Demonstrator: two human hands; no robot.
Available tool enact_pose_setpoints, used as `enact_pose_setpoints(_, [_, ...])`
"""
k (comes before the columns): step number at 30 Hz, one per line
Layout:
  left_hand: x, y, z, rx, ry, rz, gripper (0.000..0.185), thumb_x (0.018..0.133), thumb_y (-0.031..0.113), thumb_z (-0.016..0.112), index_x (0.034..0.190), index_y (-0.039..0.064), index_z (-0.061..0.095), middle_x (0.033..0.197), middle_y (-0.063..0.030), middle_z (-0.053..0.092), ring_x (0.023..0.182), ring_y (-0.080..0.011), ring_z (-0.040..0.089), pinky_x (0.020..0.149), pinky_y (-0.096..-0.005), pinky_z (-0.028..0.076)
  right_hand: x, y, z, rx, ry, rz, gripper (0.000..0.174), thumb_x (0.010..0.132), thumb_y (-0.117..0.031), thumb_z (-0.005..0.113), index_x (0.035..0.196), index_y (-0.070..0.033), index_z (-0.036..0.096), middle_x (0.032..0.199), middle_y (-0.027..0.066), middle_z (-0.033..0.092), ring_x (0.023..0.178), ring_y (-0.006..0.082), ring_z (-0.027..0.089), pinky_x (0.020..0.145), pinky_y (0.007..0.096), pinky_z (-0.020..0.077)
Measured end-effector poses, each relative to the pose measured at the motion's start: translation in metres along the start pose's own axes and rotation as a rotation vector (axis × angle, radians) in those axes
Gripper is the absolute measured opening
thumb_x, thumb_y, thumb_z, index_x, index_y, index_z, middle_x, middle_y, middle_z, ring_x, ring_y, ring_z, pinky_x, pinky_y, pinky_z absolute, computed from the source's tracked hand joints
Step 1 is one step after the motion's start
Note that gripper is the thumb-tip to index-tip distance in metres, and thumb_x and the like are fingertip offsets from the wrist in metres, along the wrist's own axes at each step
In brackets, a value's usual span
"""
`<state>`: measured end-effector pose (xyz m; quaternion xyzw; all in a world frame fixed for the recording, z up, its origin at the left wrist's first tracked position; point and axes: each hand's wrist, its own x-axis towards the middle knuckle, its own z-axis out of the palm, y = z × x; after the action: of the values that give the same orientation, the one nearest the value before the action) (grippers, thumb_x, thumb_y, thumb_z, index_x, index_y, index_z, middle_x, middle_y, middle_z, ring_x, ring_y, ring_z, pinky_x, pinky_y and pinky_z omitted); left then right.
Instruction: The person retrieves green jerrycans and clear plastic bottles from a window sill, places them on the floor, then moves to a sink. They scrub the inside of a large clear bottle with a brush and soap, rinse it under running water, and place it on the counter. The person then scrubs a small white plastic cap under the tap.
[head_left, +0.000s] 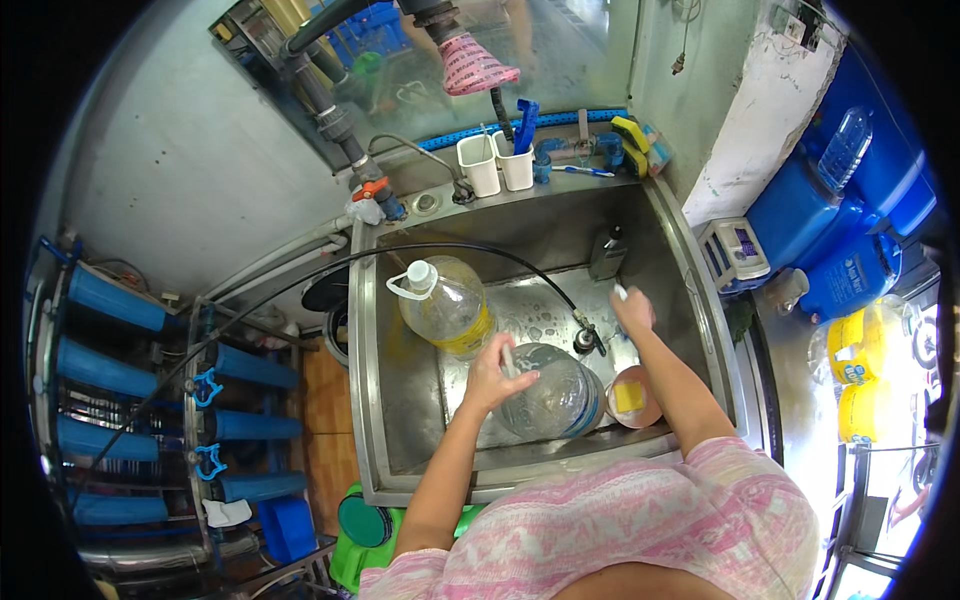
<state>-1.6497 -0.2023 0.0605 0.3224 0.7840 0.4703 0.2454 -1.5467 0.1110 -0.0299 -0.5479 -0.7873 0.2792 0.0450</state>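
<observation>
Inside the stainless steel sink (517, 480), my left hand (495, 379) is at the mouth of a large clear plastic bottle (551, 394), its fingers around a white piece there. My right hand (634, 309) holds a small white object (620, 291), mostly hidden by the fingers, over the right part of the sink. A second clear bottle (450, 307) with a white cap and handle leans at the left. Between my hands, a black hose (517, 259) ends in a metal fitting. A pink tub (636, 409) with a yellow sponge (628, 397) sits beneath my right forearm.
A dark bottle (608, 255) stands in the sink's back right corner. Two white holders (480, 169), sponges (634, 142) and an orange-handled valve (370, 189) line the back ledge. Blue filter housings (255, 425) are at the left, blue containers (795, 202) at the right.
</observation>
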Motion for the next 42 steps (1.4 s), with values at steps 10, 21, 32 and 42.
enact_pose_setpoints(10, [0.029, -0.014, 0.01, -0.248, 0.453, -0.221, 0.054, 0.097, 0.047, 0.048, 0.085, -0.005, 0.057, 0.066, -0.0087, 0.056, 0.053, -0.017, 0.058, 0.047, -0.028, 0.048, 0.002, 0.12, 0.058, -0.049, -0.268, -0.041, 0.047, 0.072, -0.021, 0.068, 0.117, -0.006, 0.063, 0.118, 0.0218, 0.062, 0.115, 0.0357, 0.057, 0.097, 0.0386, 0.0456])
enact_pose_setpoints(21, [0.052, 0.008, -0.034, -0.117, 0.131, -0.127, 0.052, 0.097, 0.039, 0.046, 0.077, -0.005, 0.067, 0.067, -0.0112, 0.064, 0.062, -0.0191, 0.064, 0.058, -0.0312, 0.051, -0.138, -0.113, -0.024, 0.053, 0.155, -1.194, 0.025, 0.084, -0.031, 0.066, 0.104, -0.016, 0.066, 0.09, 0.0119, 0.06, 0.084, 0.0243, 0.062, 0.065, 0.0388, 0.051])
enact_pose_setpoints(32, [0.201, 0.021, -0.191, 0.937, 0.589, -0.147, 0.037, 0.074, 0.021, 0.071, 0.11, 0.012, 0.067, 0.15, -0.0224, 0.025, 0.136, -0.0448, 0.026, 0.102, -0.0518, 0.04, -0.098, -0.145, -0.005, -0.215, 0.223, -1.151, 0.041, 0.079, -0.05, 0.064, 0.076, -0.01, 0.056, 0.051, 0.0106, 0.059, 0.044, 0.0282, 0.06, 0.045, 0.0394, 0.0487])
enact_pose_setpoints(42, [0.273, -0.011, -0.236, -0.144, 0.442, -0.243, 0.068, 0.084, 0.033, 0.062, 0.145, 0.015, 0.039, 0.135, -0.0241, 0.051, 0.124, -0.034, 0.051, 0.101, -0.037, 0.04, -0.1, -0.155, 0.0, -0.186, 0.199, -1.172, 0.04, 0.082, -0.049, 0.061, 0.08, -0.009, 0.056, 0.057, 0.0096, 0.061, 0.05, 0.0282, 0.062, 0.047, 0.0403, 0.0487])
